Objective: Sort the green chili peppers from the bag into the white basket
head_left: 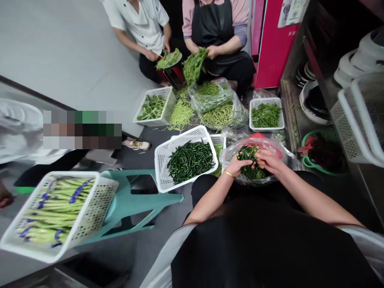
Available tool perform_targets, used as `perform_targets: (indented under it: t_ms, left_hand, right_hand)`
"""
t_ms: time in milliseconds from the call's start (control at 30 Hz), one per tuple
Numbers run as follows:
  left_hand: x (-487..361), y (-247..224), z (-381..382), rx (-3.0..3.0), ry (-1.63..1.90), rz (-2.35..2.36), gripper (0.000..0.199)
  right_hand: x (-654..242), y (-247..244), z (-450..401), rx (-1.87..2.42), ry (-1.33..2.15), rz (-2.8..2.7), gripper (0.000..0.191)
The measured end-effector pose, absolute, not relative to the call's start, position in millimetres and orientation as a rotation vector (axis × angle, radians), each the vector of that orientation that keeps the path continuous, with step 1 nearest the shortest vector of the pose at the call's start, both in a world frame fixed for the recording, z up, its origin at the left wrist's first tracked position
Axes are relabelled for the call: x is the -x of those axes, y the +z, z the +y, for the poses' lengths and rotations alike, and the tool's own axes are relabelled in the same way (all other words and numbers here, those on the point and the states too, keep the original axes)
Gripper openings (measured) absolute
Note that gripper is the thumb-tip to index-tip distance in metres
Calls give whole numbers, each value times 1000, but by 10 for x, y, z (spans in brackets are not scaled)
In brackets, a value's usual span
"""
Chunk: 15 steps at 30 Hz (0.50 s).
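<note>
1. White basket (162,164): tilted, left of the bag, heaped with dark green pods (192,162) that look like chillies. Loaded, it should feel moderately heavy but rigid; the rim is the sound place to grip.
2. Clear plastic bag (231,149): open at the person's knees, holding the leafier-looking green heap (255,173) under the hands. The film is probably limp and slippery, so it is better gathered by a broad fold than by its edge.
3. Left hand (236,165) and right hand (268,160): both closed over the heap, fingertips nearly meeting, apparently pinching small green pieces; exactly what lies between them is too small to tell.
4. Single piece: likely very light, smooth and firm, with a thin stalk that snaps easily; best pinched mid-body, the stalk left free.
</note>
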State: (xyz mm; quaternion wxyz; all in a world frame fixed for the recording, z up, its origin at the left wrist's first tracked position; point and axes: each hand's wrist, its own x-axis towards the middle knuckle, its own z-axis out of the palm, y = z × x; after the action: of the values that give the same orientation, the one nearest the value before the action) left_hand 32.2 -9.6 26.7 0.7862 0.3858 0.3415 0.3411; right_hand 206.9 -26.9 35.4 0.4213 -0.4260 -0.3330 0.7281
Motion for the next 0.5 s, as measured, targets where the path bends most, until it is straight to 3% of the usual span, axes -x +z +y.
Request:
perform_targets:
  t_ms: [200, 333, 500]
  left_hand:
    - [-185, 186, -118, -851, 794, 632, 39]
    - [-171, 210, -117, -808, 772, 702, 43]
    - [-237, 207, -130, -788, 723, 805, 46]
  right_hand:
    - [-2090, 387, -288, 1132, 1978, -934, 57]
    - [-2182, 375, -180, 1391, 1706, -1302, 55]
    - [-2094, 285, -105, 1434, 1159, -1805, 34]
